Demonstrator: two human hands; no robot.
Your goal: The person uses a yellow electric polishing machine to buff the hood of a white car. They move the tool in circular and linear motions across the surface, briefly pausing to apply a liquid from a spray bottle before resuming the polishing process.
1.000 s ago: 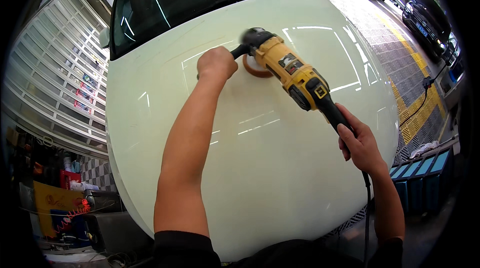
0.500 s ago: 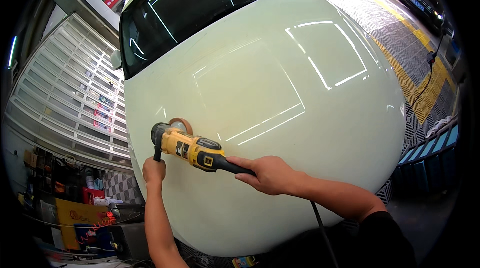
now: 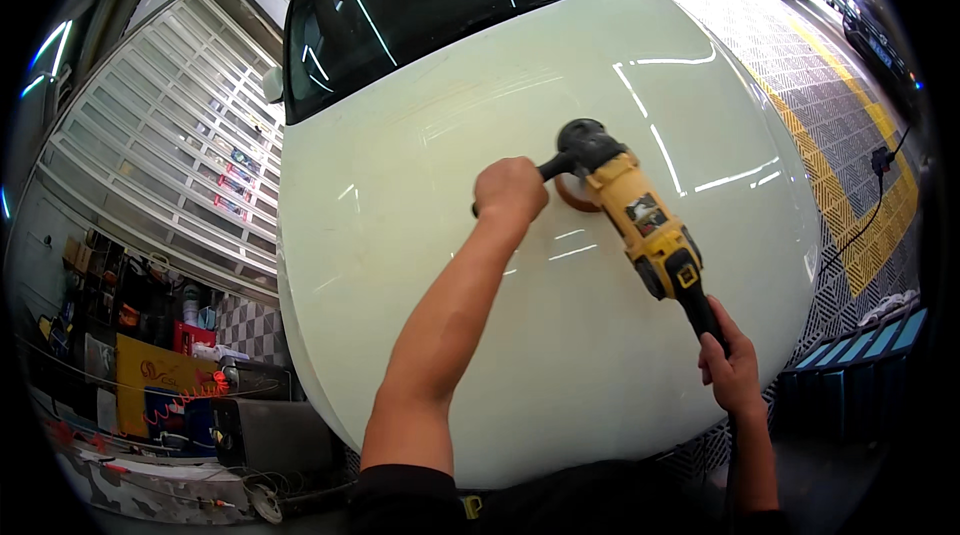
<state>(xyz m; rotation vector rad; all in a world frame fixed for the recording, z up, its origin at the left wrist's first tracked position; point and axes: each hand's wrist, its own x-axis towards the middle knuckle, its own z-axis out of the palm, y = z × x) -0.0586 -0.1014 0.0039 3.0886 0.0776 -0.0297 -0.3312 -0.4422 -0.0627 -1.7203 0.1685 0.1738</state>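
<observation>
A yellow and black car polisher [image 3: 632, 215] lies across the middle of a pale cream-white car hood [image 3: 400, 235]. Its round brown pad [image 3: 574, 193] shows partly from under the black head and appears to rest against the paint. My left hand [image 3: 510, 187] is closed round the black side handle that sticks out from the head. Toward the front right of the hood, my right hand [image 3: 732, 355] grips the black rear handle. The fingers of both hands are wrapped, and the underside of the pad is hidden.
The dark windshield [image 3: 440, 15] rises behind the hood. Left stand a white slatted shutter [image 3: 170, 135] and clutter with a coiled orange hose [image 3: 190, 397]. A dark bin [image 3: 850, 365], a black cable [image 3: 862, 220] and another parked car [image 3: 880, 40] are on the right.
The polisher has swept from the left side of the hood to its middle right and swung round, its rear handle now pointing nearer to me. Both hands moved right with it, still gripping.
</observation>
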